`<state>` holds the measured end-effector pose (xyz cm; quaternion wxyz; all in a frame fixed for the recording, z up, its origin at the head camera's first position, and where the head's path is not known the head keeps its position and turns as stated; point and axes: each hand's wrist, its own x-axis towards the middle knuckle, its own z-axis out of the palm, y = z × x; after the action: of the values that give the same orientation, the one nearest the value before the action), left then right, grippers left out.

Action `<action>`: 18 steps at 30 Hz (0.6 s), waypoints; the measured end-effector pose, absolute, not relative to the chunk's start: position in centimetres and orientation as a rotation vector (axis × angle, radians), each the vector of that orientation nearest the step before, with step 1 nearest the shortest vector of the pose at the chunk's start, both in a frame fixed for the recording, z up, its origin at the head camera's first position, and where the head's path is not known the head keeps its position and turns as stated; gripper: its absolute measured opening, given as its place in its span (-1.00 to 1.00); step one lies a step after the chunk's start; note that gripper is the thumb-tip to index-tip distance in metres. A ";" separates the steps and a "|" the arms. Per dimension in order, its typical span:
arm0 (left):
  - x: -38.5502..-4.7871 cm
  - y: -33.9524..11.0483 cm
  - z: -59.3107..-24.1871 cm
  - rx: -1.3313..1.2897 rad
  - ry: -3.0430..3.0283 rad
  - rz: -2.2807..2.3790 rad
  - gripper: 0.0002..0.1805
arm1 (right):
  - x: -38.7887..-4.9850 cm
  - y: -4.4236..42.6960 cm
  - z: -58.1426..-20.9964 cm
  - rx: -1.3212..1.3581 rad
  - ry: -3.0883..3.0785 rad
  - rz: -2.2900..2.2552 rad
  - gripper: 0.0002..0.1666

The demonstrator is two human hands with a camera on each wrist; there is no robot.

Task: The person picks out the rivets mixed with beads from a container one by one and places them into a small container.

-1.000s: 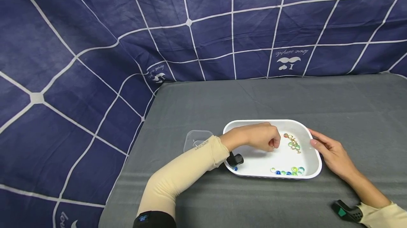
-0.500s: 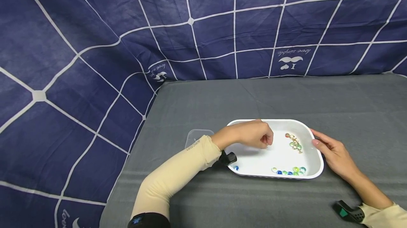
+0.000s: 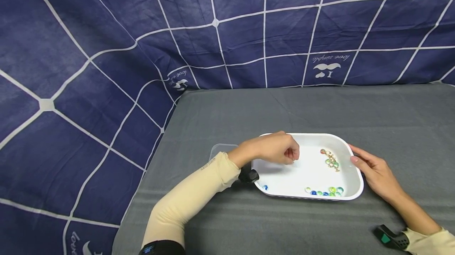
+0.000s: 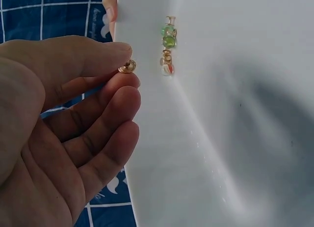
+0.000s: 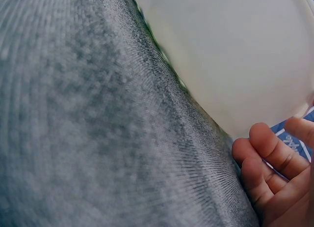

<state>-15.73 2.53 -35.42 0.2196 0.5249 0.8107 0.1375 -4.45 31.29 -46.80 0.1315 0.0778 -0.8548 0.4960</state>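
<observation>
A white tray (image 3: 313, 174) lies on the grey cloth. My left hand (image 3: 277, 148) is over its left half, pinching a small gold push pin (image 4: 127, 67) between thumb and index fingertip, the other fingers loosely curled. My right hand (image 3: 378, 176) rests against the outside of the tray's right end, its fingertips at the wall and rim. Inside the tray's right end lies a cluster of gold push pins (image 3: 332, 162) with a few glass marbles (image 4: 169, 42) among them. Several green and blue marbles (image 3: 325, 193) line the near wall, and one blue marble (image 3: 265, 187) is in the near left corner.
A clear plastic container (image 3: 220, 148) stands left of the tray, partly hidden by the left forearm. Grey cloth (image 3: 227, 113) covers the table. Blue cloth with white lines (image 3: 241, 42) hangs behind and to the left.
My left hand has moved left across the tray, away from the push pin cluster. My right hand keeps its place at the tray's right end.
</observation>
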 end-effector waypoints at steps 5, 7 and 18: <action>-16.0 1.6 -35.4 1.450 2.239 0.437 -0.96 | -4.5 31.3 -46.9 0.225 -2.485 1.414 -0.52; -16.0 1.2 -35.4 1.453 2.238 0.459 -0.96 | -4.5 31.3 -46.9 0.228 -2.481 1.414 -0.52; -16.3 -0.8 -34.7 1.431 2.225 0.538 -0.96 | -4.5 31.3 -46.9 0.257 -2.464 1.410 -0.50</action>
<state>-16.29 -0.83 -34.74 0.2192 0.5170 0.8043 0.1943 -4.53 31.29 -46.88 0.1447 0.0891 -0.8553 0.4895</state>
